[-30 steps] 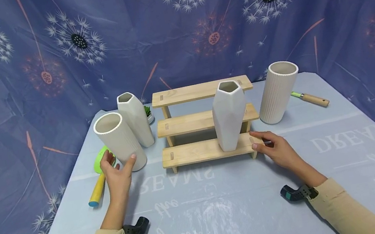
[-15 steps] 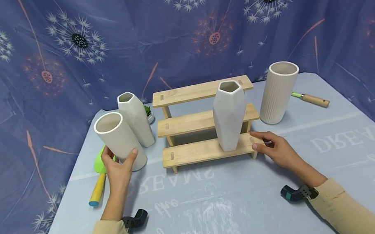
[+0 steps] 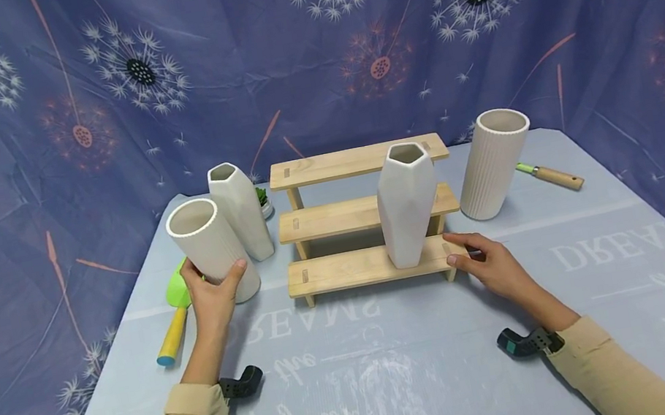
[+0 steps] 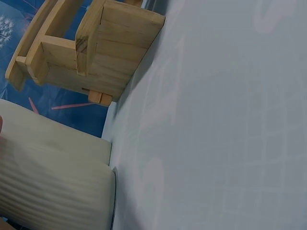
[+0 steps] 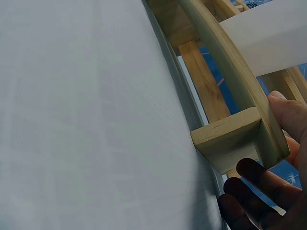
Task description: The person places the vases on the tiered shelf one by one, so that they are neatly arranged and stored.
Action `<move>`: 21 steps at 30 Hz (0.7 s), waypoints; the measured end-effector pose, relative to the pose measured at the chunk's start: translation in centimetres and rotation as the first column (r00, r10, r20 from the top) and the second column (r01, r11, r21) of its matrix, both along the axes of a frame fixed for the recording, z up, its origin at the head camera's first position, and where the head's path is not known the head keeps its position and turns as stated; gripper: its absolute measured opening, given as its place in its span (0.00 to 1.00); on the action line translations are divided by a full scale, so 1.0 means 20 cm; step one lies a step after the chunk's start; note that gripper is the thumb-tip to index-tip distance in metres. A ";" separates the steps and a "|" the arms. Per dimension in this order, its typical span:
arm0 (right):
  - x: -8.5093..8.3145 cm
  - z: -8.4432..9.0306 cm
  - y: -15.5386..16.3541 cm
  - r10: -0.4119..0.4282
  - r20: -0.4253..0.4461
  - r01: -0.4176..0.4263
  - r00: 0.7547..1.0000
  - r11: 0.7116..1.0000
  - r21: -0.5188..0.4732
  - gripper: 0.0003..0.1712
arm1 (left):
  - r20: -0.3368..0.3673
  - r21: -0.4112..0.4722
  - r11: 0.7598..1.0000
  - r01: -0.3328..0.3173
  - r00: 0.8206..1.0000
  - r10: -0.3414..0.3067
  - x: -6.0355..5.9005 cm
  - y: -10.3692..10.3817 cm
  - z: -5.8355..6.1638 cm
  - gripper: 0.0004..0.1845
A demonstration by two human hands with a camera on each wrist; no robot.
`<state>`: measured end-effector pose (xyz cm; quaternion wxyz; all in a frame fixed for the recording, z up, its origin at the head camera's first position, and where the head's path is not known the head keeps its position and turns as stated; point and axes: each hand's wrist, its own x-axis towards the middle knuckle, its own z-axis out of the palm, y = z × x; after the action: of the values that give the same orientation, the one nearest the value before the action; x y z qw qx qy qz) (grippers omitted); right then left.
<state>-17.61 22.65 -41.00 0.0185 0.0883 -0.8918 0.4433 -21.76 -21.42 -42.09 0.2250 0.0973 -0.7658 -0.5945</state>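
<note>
In the head view my left hand (image 3: 213, 299) grips a white ribbed vase (image 3: 209, 240) low on its body, thumb across the front and fingers round its left side. The vase stands upright on the table. My right hand (image 3: 489, 261) holds the right end of the lowest step of a three-tier wooden stand (image 3: 344, 271). In the right wrist view the thumb lies at the board's edge and the other fingers are below its end. A white faceted vase (image 3: 407, 205) stands on that lowest step, right of its middle.
Another faceted vase (image 3: 241, 212) stands right behind the gripped one, near a small potted plant (image 3: 263, 201). A green trowel with a yellow handle (image 3: 173, 334) lies at left. At right stand a second ribbed vase (image 3: 494, 164) and a wooden-handled tool (image 3: 557, 178).
My left hand has moved in against the ribbed vase, and its fingers and thumb have closed round it. The right hand and the stand have stayed in place.
</note>
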 end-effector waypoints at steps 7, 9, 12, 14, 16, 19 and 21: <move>0.00 0.00 0.00 0.002 -0.003 -0.002 1.000 1.000 -0.005 0.27 | -0.003 -0.013 1.000 -0.003 1.000 0.003 -0.01 0.01 0.00 0.48; -0.01 0.00 0.00 0.002 -0.002 -0.002 1.000 1.000 -0.004 0.27 | 0.000 -0.015 1.000 -0.005 1.000 0.005 -0.01 0.01 0.00 0.47; -0.01 0.00 0.00 0.001 0.002 -0.001 1.000 1.000 0.001 0.28 | 0.003 -0.017 1.000 -0.010 1.000 0.010 -0.01 0.01 0.01 0.47; -0.01 0.00 0.00 0.002 0.004 -0.002 1.000 1.000 0.000 0.28 | 0.006 -0.016 1.000 -0.014 1.000 0.015 0.00 0.01 0.01 0.46; -0.01 0.00 0.00 0.002 0.007 -0.002 1.000 1.000 -0.002 0.28 | 0.009 -0.015 1.000 -0.019 1.000 0.019 0.00 0.01 0.02 0.46; 0.00 0.00 0.00 0.003 0.010 -0.003 1.000 1.000 -0.007 0.28 | 0.020 -0.015 1.000 -0.024 0.999 0.025 0.00 0.02 0.02 0.46; 0.00 0.00 0.00 0.003 0.011 -0.003 1.000 1.000 -0.007 0.28 | 0.022 -0.013 1.000 -0.025 0.999 0.026 0.01 0.01 0.02 0.46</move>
<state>-17.63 22.63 -40.99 0.0132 0.0870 -0.8902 0.4470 -21.64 -21.13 -41.59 0.2248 0.1121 -0.7706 -0.5857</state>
